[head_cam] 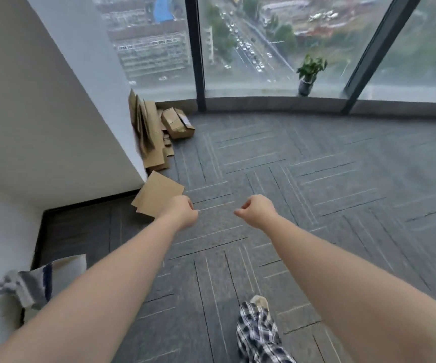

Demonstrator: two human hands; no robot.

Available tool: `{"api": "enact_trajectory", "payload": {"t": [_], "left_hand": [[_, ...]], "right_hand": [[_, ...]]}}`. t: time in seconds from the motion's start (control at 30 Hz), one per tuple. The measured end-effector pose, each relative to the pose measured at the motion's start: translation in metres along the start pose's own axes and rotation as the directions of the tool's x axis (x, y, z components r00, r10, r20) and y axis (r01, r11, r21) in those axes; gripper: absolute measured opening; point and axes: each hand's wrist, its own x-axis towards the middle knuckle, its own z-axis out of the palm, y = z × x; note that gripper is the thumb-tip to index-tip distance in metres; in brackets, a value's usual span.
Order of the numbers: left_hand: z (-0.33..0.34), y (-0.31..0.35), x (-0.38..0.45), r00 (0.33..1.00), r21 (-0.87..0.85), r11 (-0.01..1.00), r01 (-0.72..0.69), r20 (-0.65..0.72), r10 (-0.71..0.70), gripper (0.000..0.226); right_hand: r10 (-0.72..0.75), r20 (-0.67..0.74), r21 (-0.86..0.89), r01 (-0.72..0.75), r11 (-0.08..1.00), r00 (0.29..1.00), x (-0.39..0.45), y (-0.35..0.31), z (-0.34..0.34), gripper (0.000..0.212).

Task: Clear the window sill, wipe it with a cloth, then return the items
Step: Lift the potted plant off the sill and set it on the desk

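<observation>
Head view: a dark round pot [305, 87] holding a leafy green plant [311, 66] stands on the grey window sill [264, 102]. Left hand [182, 212] and right hand [257, 211], both loosely fisted and empty, hover well short of it.

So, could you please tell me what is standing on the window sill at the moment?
Only a potted plant stands on the window sill, between two dark window frames. The sill's left end runs behind the cardboard pile, so anything there is hidden. Both hands are away from it.

Matt grey carpet tiles [303, 179], brown cardboard pieces [156, 132], glossy window glass [264, 48], smooth dark plant pot [305, 87]
</observation>
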Motion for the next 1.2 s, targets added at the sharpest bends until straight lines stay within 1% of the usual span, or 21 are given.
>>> {"api": "enact_trajectory", "payload": {"t": [0.1, 0.2, 0.3, 0.4, 0.5, 0.67, 0.83, 0.9, 0.93, 1.07, 1.2], "left_hand": [[-0.010, 0.081, 0.073, 1.000, 0.010, 1.000, -0.028, 0.007, 0.028, 0.023], [-0.016, 0.153, 0.141, 0.998, 0.050, 0.997, -0.060, 0.005, 0.060, 0.025], [-0.017, 0.218, 0.206, 0.994, 0.067, 0.993, -0.096, 0.049, 0.093, 0.021], [-0.020, 0.279, 0.278, 0.990, 0.080, 0.989, -0.123, 0.085, 0.116, 0.020], [-0.027, 0.341, 0.351, 0.983, 0.100, 0.982, -0.160, 0.105, 0.149, 0.020], [-0.041, 0.452, 0.469, 0.972, 0.115, 0.970, -0.216, 0.123, 0.202, 0.013], [-0.047, 0.548, 0.562, 0.967, 0.129, 0.968, -0.217, 0.161, 0.196, 0.013], [-0.049, 0.581, 0.598, 0.971, 0.145, 0.970, -0.194, 0.169, 0.169, 0.011], [-0.049, 0.597, 0.619, 0.976, 0.134, 0.975, -0.177, 0.151, 0.156, 0.012], [-0.048, 0.660, 0.702, 0.987, 0.045, 0.990, -0.134, 0.099, 0.129, 0.024], [-0.040, 0.710, 0.792, 0.976, -0.053, 0.981, -0.185, 0.105, 0.190, 0.045]], "right_hand": [[0.037, -0.010, 0.015, -0.037, 0.999, 0.999, 0.068, 0.026, -0.064, 0.037], [0.080, -0.038, 0.031, -0.079, 0.996, 0.996, 0.128, 0.052, -0.125, 0.034], [0.138, -0.056, 0.041, -0.136, 0.990, 0.989, 0.190, 0.074, -0.184, 0.037], [0.183, -0.073, 0.061, -0.179, 0.982, 0.980, 0.257, 0.093, -0.240, 0.034], [0.223, -0.082, 0.074, -0.218, 0.973, 0.971, 0.323, 0.109, -0.298, 0.026], [0.279, -0.113, 0.107, -0.268, 0.958, 0.954, 0.433, 0.135, -0.389, 0.039], [0.295, -0.079, 0.106, -0.286, 0.952, 0.952, 0.537, 0.162, -0.469, 0.038], [0.300, -0.047, 0.096, -0.295, 0.951, 0.953, 0.579, 0.175, -0.496, 0.036], [0.298, -0.037, 0.095, -0.294, 0.951, 0.954, 0.604, 0.183, -0.510, 0.033], [0.303, -0.028, 0.079, -0.300, 0.951, 0.952, 0.699, 0.211, -0.562, 0.029], [0.335, -0.025, 0.079, -0.332, 0.940, 0.942, 0.790, 0.236, -0.605, 0.031]]}}
